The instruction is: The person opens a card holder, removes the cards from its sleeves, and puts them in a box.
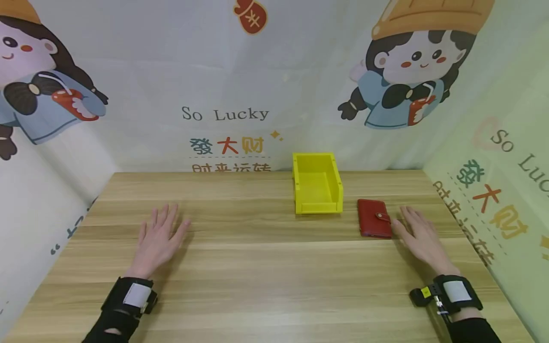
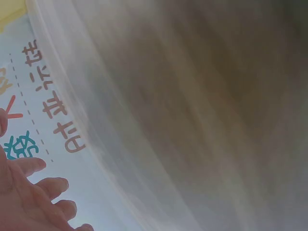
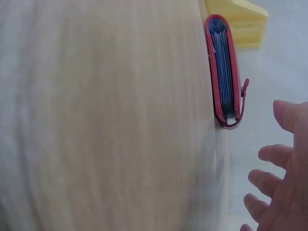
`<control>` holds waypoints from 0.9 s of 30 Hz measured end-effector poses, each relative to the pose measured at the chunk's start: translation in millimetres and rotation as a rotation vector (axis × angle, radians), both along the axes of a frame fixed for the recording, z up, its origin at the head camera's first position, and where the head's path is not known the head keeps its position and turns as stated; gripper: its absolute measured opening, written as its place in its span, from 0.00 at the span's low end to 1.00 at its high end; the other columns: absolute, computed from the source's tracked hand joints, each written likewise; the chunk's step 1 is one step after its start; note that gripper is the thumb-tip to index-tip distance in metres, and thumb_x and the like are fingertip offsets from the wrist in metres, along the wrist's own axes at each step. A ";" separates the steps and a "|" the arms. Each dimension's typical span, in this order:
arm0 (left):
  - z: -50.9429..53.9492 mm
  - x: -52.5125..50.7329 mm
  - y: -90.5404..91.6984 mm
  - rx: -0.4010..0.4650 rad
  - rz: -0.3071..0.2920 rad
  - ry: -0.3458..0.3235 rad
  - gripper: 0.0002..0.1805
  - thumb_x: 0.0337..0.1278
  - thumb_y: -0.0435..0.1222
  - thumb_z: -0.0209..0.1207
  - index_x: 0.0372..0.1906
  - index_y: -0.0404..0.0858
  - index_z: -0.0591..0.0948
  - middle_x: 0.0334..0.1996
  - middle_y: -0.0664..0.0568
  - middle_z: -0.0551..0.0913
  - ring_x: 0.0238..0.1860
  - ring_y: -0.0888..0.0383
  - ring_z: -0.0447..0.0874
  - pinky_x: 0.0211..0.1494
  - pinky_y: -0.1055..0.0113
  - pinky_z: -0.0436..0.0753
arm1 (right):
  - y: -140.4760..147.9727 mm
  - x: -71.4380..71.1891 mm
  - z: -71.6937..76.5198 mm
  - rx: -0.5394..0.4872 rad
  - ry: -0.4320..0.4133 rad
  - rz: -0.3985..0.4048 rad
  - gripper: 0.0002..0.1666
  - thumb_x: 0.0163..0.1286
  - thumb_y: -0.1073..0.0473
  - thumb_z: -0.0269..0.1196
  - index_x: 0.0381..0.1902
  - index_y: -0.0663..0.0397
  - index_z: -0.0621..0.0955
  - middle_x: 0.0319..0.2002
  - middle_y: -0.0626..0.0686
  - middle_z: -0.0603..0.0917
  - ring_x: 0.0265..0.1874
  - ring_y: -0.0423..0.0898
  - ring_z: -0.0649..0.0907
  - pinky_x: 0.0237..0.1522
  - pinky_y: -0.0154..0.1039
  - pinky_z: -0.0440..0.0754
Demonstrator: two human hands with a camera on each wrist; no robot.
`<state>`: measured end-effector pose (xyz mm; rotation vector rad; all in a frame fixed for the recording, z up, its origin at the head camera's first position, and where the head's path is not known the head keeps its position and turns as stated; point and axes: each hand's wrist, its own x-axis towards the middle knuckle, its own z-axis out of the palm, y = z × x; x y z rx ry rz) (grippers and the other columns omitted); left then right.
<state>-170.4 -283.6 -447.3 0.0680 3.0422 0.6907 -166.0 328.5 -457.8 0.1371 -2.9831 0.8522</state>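
A red card wallet (image 1: 374, 218) with a snap strap lies closed on the right part of the table; in the right wrist view the wallet (image 3: 224, 72) shows its edge, with a stack of sleeves inside. Just right of it is my right hand (image 1: 422, 238), fingers extended, holding nothing. My left hand (image 1: 156, 243) is over the left part of the table with its fingers spread and holds nothing. Behind the wallet and to its left stands a yellow plastic bin (image 1: 318, 183), its low front facing me. The left wrist view has the left hand (image 2: 33, 197) at its lower left corner.
The wooden table (image 1: 257, 286) ends at a printed cloth backdrop (image 1: 150, 95) at the back, with more cloth along both sides. Each wrist wears a black strap with a small camera.
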 end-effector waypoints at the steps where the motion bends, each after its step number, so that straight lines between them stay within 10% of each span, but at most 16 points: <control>1: 0.9 0.3 1.1 0.004 -0.002 0.000 0.44 0.76 0.62 0.34 0.81 0.37 0.46 0.80 0.31 0.42 0.80 0.29 0.33 0.75 0.29 0.35 | -0.6 -0.1 -0.1 -0.003 0.001 -0.002 0.41 0.81 0.42 0.44 0.76 0.70 0.57 0.75 0.77 0.55 0.74 0.76 0.53 0.70 0.75 0.45; 12: 4.7 8.1 31.2 0.170 -0.069 0.126 0.37 0.79 0.51 0.43 0.77 0.29 0.56 0.76 0.26 0.54 0.77 0.25 0.47 0.74 0.29 0.49 | -20.3 -10.0 3.1 -0.052 -0.014 -0.101 0.45 0.76 0.38 0.53 0.74 0.70 0.61 0.56 0.74 0.77 0.57 0.69 0.77 0.57 0.65 0.72; 27: -0.7 9.1 125.9 0.415 -0.194 0.056 0.29 0.78 0.44 0.48 0.73 0.31 0.64 0.66 0.32 0.72 0.66 0.35 0.71 0.65 0.40 0.74 | -34.4 -18.1 -1.3 -0.110 -0.050 -0.173 0.42 0.77 0.42 0.52 0.67 0.79 0.67 0.53 0.76 0.79 0.55 0.68 0.79 0.57 0.61 0.75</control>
